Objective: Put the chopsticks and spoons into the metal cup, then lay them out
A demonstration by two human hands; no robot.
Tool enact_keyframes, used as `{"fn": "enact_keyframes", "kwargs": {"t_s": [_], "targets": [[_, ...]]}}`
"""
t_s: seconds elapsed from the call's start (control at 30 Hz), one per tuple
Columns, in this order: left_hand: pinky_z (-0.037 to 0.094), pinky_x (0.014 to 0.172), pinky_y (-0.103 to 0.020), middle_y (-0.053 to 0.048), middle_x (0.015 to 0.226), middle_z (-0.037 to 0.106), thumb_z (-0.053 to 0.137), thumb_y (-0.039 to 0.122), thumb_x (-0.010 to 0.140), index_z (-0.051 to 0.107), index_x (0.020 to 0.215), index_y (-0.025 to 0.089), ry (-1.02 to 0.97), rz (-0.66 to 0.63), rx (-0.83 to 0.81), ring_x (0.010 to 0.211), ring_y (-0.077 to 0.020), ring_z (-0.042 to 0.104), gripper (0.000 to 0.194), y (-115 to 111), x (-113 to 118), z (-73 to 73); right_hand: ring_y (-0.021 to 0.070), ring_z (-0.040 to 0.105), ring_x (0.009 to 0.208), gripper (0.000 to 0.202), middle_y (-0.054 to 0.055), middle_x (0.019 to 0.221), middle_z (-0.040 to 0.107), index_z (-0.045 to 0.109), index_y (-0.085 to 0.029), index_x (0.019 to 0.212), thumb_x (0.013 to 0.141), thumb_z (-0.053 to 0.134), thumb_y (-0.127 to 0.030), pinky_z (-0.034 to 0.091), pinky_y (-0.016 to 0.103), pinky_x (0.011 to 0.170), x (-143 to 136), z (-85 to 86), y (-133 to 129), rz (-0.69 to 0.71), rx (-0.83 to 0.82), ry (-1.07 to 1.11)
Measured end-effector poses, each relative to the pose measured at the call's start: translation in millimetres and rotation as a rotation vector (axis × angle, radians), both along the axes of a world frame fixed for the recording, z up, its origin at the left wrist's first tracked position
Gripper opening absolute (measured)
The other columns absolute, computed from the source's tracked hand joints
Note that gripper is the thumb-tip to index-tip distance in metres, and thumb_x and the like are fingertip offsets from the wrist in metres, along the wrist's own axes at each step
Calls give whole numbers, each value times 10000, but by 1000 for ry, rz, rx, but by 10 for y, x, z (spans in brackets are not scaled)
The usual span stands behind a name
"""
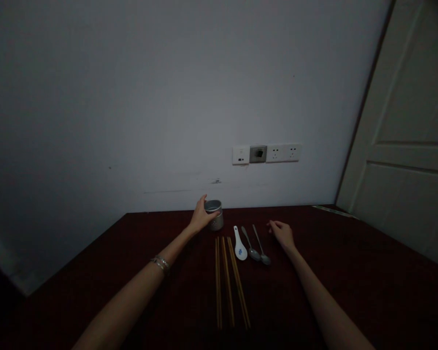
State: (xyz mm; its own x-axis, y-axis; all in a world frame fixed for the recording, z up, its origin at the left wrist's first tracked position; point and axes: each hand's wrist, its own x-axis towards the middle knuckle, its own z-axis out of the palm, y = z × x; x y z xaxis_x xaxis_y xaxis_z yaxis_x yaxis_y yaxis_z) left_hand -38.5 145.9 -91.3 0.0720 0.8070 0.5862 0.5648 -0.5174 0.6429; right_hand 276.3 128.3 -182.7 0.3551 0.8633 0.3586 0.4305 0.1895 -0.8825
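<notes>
My left hand is at the metal cup, thumb across its near side and fingers at its left and back, gripping it as it stands upright near the wall. A white spoon with a blue mark lies right of centre. Beside it are two metal spoons, one next to the other. Several wooden chopsticks lie in three pairs nearer to me. To the right of the spoons, my right hand rests with curled fingers, touching none of them; its palm side is hidden.
The dark red table meets a pale wall behind the cup. Sockets and a switch sit low on the wall. A thin flat strip lies at the back right, near a panelled door.
</notes>
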Motion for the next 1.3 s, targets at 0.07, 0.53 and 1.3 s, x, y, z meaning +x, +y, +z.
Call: {"fn": "enact_keyframes", "kwargs": {"t_s": [0.07,0.53,1.3], "targets": [[349,925,-374,-160,1204,436,695,370,584,302,1286,118,10,-11,17,1112,-256,438,843,26,62,-22,151,519,480,430,27,472,575,650,-138,630,682,444,-511,349,234,484,2,-1,2,-3,0,-4],[329,939,-407,-135,1176,465,721,321,556,350,1265,150,13,-33,14,1133,-276,416,819,128,196,-197,159,531,494,400,30,477,576,656,-137,645,696,444,-473,358,233,487,-3,5,-10,5,-2,0],[290,976,-414,-174,1269,379,716,343,562,315,1282,124,21,-68,-27,1197,-288,342,853,156,272,-273,160,528,481,423,49,491,590,650,-132,634,695,437,-493,346,234,465,-1,-7,-13,-11,-13,-50]]}}
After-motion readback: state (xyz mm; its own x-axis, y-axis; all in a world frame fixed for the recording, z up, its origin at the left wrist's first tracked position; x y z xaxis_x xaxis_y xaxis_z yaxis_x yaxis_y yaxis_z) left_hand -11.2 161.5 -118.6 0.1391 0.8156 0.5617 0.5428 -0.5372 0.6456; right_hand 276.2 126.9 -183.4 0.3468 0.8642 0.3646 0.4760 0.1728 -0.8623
